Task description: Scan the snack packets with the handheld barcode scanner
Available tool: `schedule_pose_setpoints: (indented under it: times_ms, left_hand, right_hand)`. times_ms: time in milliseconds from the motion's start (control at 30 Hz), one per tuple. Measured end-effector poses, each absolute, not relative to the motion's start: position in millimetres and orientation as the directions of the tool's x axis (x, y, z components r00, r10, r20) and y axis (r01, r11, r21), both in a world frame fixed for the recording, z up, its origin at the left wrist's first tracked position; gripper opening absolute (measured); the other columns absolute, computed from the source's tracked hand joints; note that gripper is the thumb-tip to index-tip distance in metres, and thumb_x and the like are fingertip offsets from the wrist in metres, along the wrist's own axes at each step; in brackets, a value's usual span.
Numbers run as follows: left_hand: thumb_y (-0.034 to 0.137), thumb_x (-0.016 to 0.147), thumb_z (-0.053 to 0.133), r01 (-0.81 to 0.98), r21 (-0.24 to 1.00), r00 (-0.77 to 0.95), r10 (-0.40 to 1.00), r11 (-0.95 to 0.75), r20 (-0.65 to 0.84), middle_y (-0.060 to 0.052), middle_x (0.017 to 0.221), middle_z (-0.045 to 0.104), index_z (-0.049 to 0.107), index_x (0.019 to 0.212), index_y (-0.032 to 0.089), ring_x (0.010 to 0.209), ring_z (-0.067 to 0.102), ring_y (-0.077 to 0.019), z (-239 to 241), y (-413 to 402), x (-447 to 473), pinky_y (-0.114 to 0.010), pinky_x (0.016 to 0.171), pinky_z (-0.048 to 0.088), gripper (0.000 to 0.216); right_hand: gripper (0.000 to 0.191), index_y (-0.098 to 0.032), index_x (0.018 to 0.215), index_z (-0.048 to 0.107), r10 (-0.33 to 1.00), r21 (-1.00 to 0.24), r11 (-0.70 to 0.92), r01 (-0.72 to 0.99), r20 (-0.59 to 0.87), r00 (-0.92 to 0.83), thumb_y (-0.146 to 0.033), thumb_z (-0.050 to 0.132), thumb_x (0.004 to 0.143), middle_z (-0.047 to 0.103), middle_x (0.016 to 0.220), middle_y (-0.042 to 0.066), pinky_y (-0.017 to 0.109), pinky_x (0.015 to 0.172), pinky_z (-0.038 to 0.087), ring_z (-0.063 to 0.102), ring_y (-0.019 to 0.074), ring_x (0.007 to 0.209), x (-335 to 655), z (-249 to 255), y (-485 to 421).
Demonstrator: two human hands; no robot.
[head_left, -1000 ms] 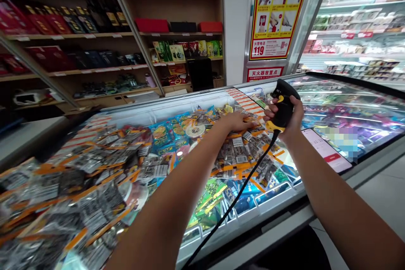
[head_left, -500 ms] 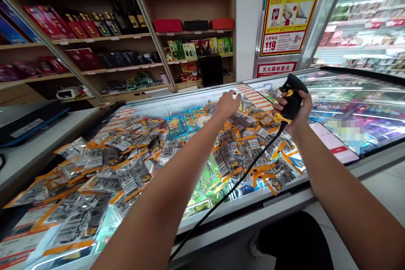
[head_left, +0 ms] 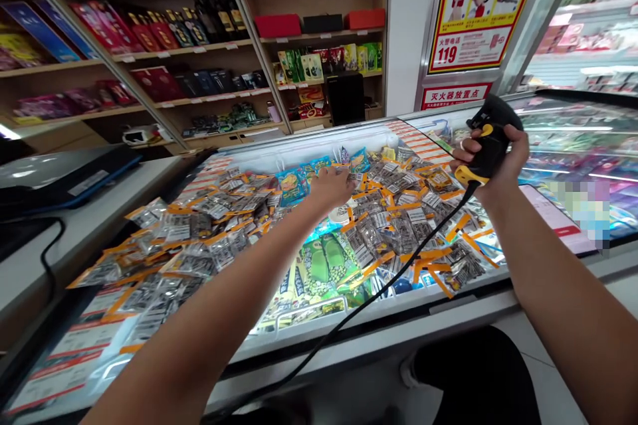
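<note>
My right hand (head_left: pixel 493 159) is closed round a black and yellow barcode scanner (head_left: pixel 487 136), held above the right side of a chest freezer lid (head_left: pixel 309 335). The scanner's black cable (head_left: pixel 349 322) runs down toward me. My left hand (head_left: pixel 333 187) reaches out over a heap of silver and orange snack packets (head_left: pixel 393 226) spread on the lid. Its fingers rest curled on the packets near some blue packets (head_left: pixel 292 184). Whether they grip one I cannot make out.
A white phone (head_left: pixel 555 219) lies on the freezer glass to the right. A counter with a dark laptop (head_left: pixel 60 176) stands at the left. Wooden shelves of boxed goods (head_left: pixel 164 33) fill the back. A red and yellow poster (head_left: pixel 481 6) and a chiller (head_left: pixel 588 33) stand at right.
My left hand drew back from the far right of the heap to the left, near the blue packets. The right hand with the scanner rose slightly. The view shifted left.
</note>
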State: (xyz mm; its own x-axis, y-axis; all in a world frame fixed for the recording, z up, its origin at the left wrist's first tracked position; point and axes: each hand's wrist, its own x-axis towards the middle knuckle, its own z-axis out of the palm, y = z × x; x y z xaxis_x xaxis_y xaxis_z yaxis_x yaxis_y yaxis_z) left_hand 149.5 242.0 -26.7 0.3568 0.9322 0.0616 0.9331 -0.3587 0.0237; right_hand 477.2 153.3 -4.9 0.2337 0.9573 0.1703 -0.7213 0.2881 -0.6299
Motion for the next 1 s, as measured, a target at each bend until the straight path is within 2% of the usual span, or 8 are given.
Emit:
schedule_pose_setpoints:
  times_ms: [100, 200, 300, 433, 567, 700, 867, 1000]
  left_hand:
    - [0.072, 0.098, 0.023, 0.931, -0.029, 0.364, 0.925, -0.363, 0.109, -0.022, 0.147, 0.051, 0.051, 0.148, 0.023, 0.141, 0.042, -0.045, -25, 198, 142, -0.059, 0.11, 0.038, 0.075]
    - [0.071, 0.1, 0.02, 0.923, -0.047, 0.383, 0.909, -0.381, 0.162, -0.02, 0.142, 0.053, 0.04, 0.156, 0.025, 0.133, 0.051, -0.0402, -23, 159, 130, -0.052, 0.105, 0.044, 0.075]
    - [0.06, 0.105, 0.02, 0.871, -0.069, 0.49, 0.849, -0.487, 0.199, -0.018, 0.146, 0.052, 0.036, 0.157, 0.021, 0.133, 0.051, -0.0365, -23, 132, 105, -0.05, 0.108, 0.042, 0.067]
    - [0.059, 0.106, 0.025, 0.737, -0.128, 0.675, 0.725, -0.663, 0.132, -0.017, 0.156, 0.045, 0.04, 0.156, 0.02, 0.142, 0.044, -0.036, -28, 107, 68, -0.051, 0.115, 0.036, 0.065]
    - [0.059, 0.105, 0.033, 0.707, -0.226, 0.705, 0.693, -0.67, 0.152, -0.021, 0.139, 0.056, 0.051, 0.149, 0.012, 0.134, 0.051, -0.0376, -32, 86, 48, -0.05, 0.113, 0.037, 0.066]
    - [0.058, 0.103, 0.038, 0.735, -0.22, 0.678, 0.707, -0.642, 0.201, -0.022, 0.135, 0.058, 0.054, 0.145, 0.011, 0.13, 0.053, -0.0384, -32, 72, 42, -0.051, 0.11, 0.04, 0.066]
    - [0.058, 0.102, 0.041, 0.75, -0.159, 0.661, 0.721, -0.642, 0.207, -0.023, 0.141, 0.053, 0.053, 0.146, 0.012, 0.131, 0.051, -0.0385, -36, 69, 33, -0.048, 0.103, 0.048, 0.065]
    - [0.058, 0.101, 0.045, 0.73, -0.147, 0.682, 0.703, -0.667, 0.2, -0.024, 0.141, 0.052, 0.047, 0.151, 0.008, 0.136, 0.046, -0.0408, -41, 68, 29, -0.051, 0.109, 0.044, 0.071]
  right_hand:
    - [0.028, -0.03, 0.081, 0.057, 0.952, -0.673, 0.293, -0.679, 0.139, 0.273, -0.058, 0.056, 0.082, 0.053, 0.063, 0.0, 0.031, 0.044, 0.04, 0.046, 0.016, 0.054, 472, -5, 149]
    - [0.031, -0.028, 0.082, 0.058, 0.961, -0.719, 0.268, -0.642, 0.156, 0.227, -0.058, 0.054, 0.083, 0.051, 0.063, 0.001, 0.031, 0.045, 0.039, 0.045, 0.0158, 0.054, 465, -7, 146]
    - [0.028, -0.024, 0.088, 0.061, 0.983, -0.786, 0.182, -0.59, 0.156, 0.095, -0.051, 0.055, 0.084, 0.052, 0.066, 0.0, 0.029, 0.05, 0.042, 0.048, 0.0145, 0.058, 458, -4, 140]
    - [0.024, -0.022, 0.092, 0.061, 0.995, -0.876, 0.099, -0.472, 0.099, 0.025, -0.046, 0.062, 0.086, 0.055, 0.071, -0.001, 0.027, 0.058, 0.047, 0.053, 0.0125, 0.062, 434, 18, 133]
    - [0.028, -0.023, 0.093, 0.061, 0.997, -0.969, -0.06, -0.238, -0.048, -0.055, -0.05, 0.07, 0.088, 0.066, 0.08, 0.004, 0.035, 0.067, 0.058, 0.067, 0.0203, 0.072, 378, 52, 127]
    - [0.034, -0.024, 0.096, 0.06, 0.937, -0.97, -0.242, 0.018, -0.238, -0.254, -0.055, 0.07, 0.087, 0.07, 0.074, 0.007, 0.041, 0.057, 0.06, 0.072, 0.0282, 0.065, 306, 64, 120]
    - [0.042, -0.022, 0.09, 0.058, 0.795, -0.921, -0.333, 0.203, -0.39, -0.464, -0.063, 0.066, 0.089, 0.064, 0.061, 0.003, 0.029, 0.041, 0.049, 0.061, 0.0188, 0.045, 259, 38, 114]
    - [0.044, -0.021, 0.095, 0.06, 0.787, -0.909, -0.335, 0.247, -0.414, -0.457, -0.065, 0.064, 0.091, 0.059, 0.056, -0.001, 0.025, 0.039, 0.046, 0.056, 0.0143, 0.039, 259, 17, 108]
